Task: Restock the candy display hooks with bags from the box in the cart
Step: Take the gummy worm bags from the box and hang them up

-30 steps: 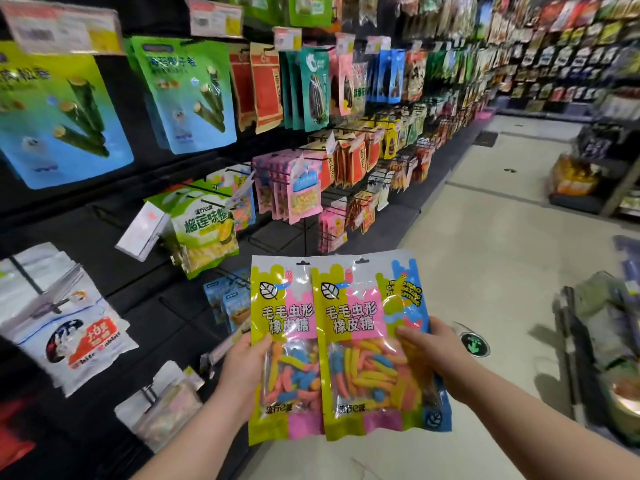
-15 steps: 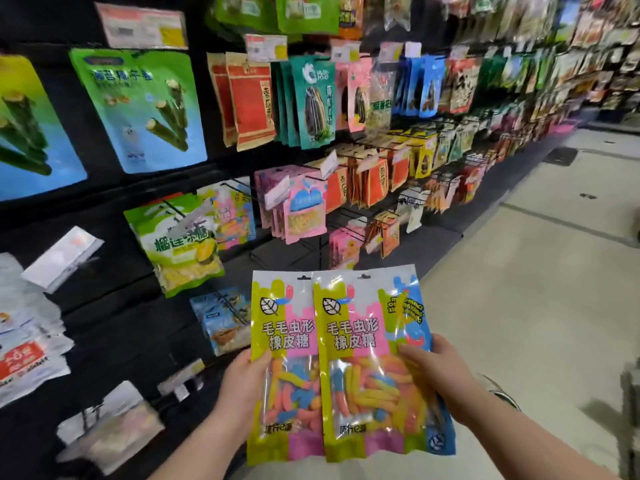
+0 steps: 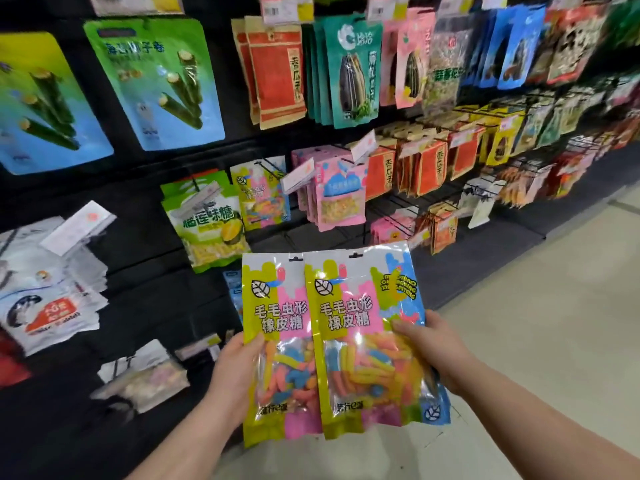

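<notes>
The two gummy bags [image 3: 346, 341], fanned one over the other, now sit closer to the display than a second ago. The view has swung off the aisle floor onto the hooks. I judge fetching is over and hanging comes next. The left hand [image 3: 235, 372] pinches the left edge, thumb in front and the other fingers hidden behind. The right hand [image 3: 436, 355] grips the right edge the same way, so neither hand is free. Just beyond and above hang the matching bags [image 3: 261, 199] on their hook [image 3: 265, 166], beside a durian candy bag [image 3: 207, 230].
</notes>
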The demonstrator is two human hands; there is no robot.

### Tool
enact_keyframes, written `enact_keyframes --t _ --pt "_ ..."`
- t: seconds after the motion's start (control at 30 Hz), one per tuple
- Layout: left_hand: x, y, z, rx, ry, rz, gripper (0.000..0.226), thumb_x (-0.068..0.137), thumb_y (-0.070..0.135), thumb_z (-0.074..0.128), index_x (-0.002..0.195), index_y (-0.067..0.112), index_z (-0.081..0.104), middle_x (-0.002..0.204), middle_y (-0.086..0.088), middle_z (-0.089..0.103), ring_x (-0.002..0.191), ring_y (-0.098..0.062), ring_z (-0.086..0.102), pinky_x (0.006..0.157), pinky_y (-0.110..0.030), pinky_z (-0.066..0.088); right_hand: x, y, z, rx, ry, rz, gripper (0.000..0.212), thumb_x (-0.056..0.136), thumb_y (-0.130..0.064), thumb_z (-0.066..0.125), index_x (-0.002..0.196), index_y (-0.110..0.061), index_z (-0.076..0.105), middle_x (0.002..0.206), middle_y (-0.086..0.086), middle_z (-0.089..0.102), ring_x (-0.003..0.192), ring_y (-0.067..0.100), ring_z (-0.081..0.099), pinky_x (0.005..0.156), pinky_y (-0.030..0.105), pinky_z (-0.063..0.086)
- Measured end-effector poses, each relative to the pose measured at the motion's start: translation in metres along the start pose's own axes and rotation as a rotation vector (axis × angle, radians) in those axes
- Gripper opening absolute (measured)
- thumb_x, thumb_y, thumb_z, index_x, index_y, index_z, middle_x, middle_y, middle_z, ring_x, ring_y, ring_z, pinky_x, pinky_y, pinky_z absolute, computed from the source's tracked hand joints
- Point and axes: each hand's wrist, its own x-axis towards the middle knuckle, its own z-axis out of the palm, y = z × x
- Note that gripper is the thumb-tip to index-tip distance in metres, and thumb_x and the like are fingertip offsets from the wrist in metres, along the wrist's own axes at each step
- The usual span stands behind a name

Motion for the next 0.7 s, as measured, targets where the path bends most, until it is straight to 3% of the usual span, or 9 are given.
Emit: enact_keyframes --t 0.1,0.2,0.3,0.37,0.47,0.57,0.7 --pt "0.016 0.004 -0.002 -0.016 0.044 -0.004 0.017 0.097 0.007 0.049 0.088 0.008 0.064 0.076 -0.01 0.073 0.081 -0.033 0.067 0.09 -0.054 0.049 0.024 -0.007 0.01 -0.02 -0.045 -0.014 0.021 0.083 -0.014 0.069 0.102 -0.011 0.063 0.097 0.014 0.073 0.086 0.032 0.071 0.082 0.051 0.057" --pt "0.04 0.005 -0.001 -0.013 0.082 -0.017 0.017 0.097 0.009 0.051 0.089 0.01 0.065 0.08 -0.01 0.074 0.085 -0.035 0.067 0.09 -0.054 0.05 0.045 -0.014 0.02 -0.057 -0.051 -0.028 0.018 0.084 -0.019 0.069 0.101 -0.013 0.062 0.096 0.01 0.073 0.085 0.028 0.072 0.081 0.048 0.058" --pt "0.066 0.005 0.001 -0.036 0.116 -0.044 0.013 0.096 0.013 0.054 0.092 0.011 0.066 0.095 -0.019 0.072 0.093 -0.04 0.068 0.093 -0.062 0.048 0.069 -0.026 0.026 -0.07 -0.087 -0.042 0.015 0.087 -0.024 0.066 0.099 -0.015 0.065 0.093 0.007 0.075 0.084 0.028 0.073 0.082 0.05 0.057" --pt "0.083 0.007 0.003 -0.074 0.143 -0.059 0.012 0.095 0.011 0.055 0.09 0.01 0.066 0.092 -0.02 0.072 0.091 -0.041 0.067 0.092 -0.065 0.047 0.085 -0.034 0.032 -0.075 -0.108 -0.053 0.015 0.088 -0.025 0.065 0.1 -0.014 0.064 0.092 0.007 0.075 0.082 0.027 0.073 0.079 0.048 0.058" --pt "0.106 0.01 0.005 -0.095 0.162 -0.047 0.011 0.096 0.012 0.054 0.091 0.011 0.065 0.073 -0.011 0.073 0.075 -0.034 0.068 0.077 -0.053 0.055 0.109 -0.038 0.043 -0.073 -0.12 -0.07 0.013 0.089 -0.026 0.064 0.097 -0.016 0.062 0.092 0.007 0.075 0.081 0.025 0.073 0.078 0.045 0.058" --pt "0.124 0.011 0.005 -0.087 0.147 -0.018 0.013 0.097 0.018 0.053 0.089 0.017 0.063 0.06 0.003 0.072 0.066 -0.027 0.067 0.057 -0.034 0.051 0.132 -0.035 0.054 -0.094 -0.122 -0.088 0.014 0.088 -0.031 0.065 0.097 -0.019 0.064 0.094 0.004 0.075 0.087 0.024 0.072 0.085 0.05 0.056" --pt "0.149 0.009 0.005 -0.116 0.186 -0.028 0.014 0.097 0.019 0.053 0.096 0.012 0.065 0.077 -0.008 0.075 0.071 -0.031 0.069 0.064 -0.039 0.056 0.163 -0.035 0.063 -0.085 -0.17 -0.083 0.017 0.088 -0.031 0.066 0.1 -0.019 0.066 0.097 0.004 0.075 0.091 0.026 0.072 0.088 0.052 0.054"
